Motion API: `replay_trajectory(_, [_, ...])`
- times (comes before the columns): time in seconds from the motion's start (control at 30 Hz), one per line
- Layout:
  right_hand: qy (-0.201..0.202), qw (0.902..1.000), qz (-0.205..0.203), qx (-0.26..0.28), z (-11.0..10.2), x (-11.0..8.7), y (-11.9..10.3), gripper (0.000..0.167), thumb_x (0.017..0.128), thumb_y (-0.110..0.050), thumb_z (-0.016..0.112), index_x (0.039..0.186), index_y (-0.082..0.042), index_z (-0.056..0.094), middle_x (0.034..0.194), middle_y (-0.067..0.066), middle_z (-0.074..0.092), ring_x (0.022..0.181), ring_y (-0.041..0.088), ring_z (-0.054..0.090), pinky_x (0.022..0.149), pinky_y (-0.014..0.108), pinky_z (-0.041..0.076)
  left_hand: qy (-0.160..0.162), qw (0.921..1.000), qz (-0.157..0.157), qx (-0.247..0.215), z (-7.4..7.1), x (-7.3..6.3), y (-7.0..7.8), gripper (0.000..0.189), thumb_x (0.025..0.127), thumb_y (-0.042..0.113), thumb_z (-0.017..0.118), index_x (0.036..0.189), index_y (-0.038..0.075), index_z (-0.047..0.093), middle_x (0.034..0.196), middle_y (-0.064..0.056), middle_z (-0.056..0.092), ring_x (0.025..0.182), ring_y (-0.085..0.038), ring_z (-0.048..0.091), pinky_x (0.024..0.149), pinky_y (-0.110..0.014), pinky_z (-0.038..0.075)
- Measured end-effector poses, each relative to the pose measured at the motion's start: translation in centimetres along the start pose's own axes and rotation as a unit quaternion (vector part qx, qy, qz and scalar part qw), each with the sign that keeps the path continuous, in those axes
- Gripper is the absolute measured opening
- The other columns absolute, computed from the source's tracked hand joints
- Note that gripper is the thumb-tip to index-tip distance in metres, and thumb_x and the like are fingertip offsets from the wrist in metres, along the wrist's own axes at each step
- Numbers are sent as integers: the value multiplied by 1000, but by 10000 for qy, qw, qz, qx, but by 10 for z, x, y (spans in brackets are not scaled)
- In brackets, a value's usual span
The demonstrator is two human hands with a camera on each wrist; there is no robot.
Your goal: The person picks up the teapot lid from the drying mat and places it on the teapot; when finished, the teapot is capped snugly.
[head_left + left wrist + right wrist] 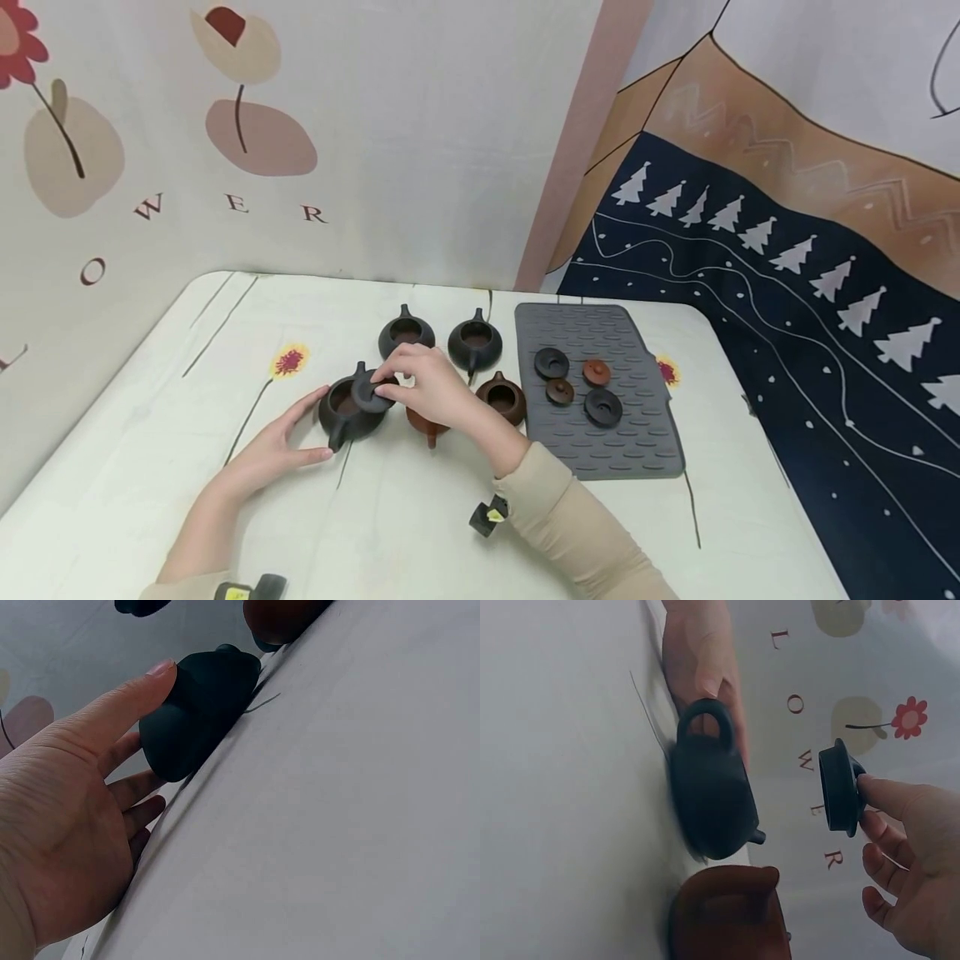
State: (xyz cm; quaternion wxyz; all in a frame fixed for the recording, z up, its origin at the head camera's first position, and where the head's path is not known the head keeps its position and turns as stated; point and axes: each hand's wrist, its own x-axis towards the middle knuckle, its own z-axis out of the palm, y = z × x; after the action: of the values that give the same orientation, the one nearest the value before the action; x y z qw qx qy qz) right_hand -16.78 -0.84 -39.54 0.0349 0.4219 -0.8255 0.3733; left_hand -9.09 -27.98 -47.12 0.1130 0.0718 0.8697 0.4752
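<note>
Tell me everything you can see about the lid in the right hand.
The lid is round and dark, with a plain matte surface that looks like unglazed clay. The right wrist view shows it side-on: a wider brim with a narrower collar beneath, facing toward the table. The fingers of the right hand grip it at the top, largely hiding any knob. It is held above the uncovered dark teapot, apart from it, overlapping its right side in the head view.
</note>
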Motion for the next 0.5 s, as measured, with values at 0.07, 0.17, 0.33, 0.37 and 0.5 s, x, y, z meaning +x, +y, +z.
replay_trajectory(0.07, [-35,10000,59,-63,3,3,0,13,89,-22,71,100,-18,75,96,-9,63,88,9,55,75,18,39,-6,10000,-2,10,0,0,0,95,78,32,80,153,27,23,155,-18,21,140,-45,10,102,-70,13])
replay_trajectory(0.17, [-92,9997,190,-155,8,6,-1,14,89,-25,70,101,-20,74,98,-11,63,91,8,55,81,20,38,5,10000,37,17,0,0,0,95,78,32,80,153,26,23,155,-18,21,140,-45,10,102,-70,13])
replay_trajectory(0.33, [-178,9986,381,-311,15,12,-2,14,89,-28,69,101,-23,74,101,-13,62,96,2,52,88,25,35,-10,10000,77,-20,0,0,0,94,78,31,80,153,27,23,155,-18,22,140,-45,11,101,-70,14])
replay_trajectory(0.37, [-193,9984,406,-351,16,13,-2,14,89,-29,69,101,-23,74,101,-14,62,96,0,52,89,25,34,-12,10000,78,-22,-1,0,0,94,78,31,80,153,27,23,155,-18,22,140,-45,11,101,-70,14])
replay_trajectory(0.5, [-248,9977,459,-438,22,17,-3,14,90,-30,69,102,-24,74,100,-14,62,94,-1,51,86,22,34,-24,9999,92,-45,-1,0,1,95,79,31,80,154,25,23,155,-17,21,140,-45,10,102,-70,14])
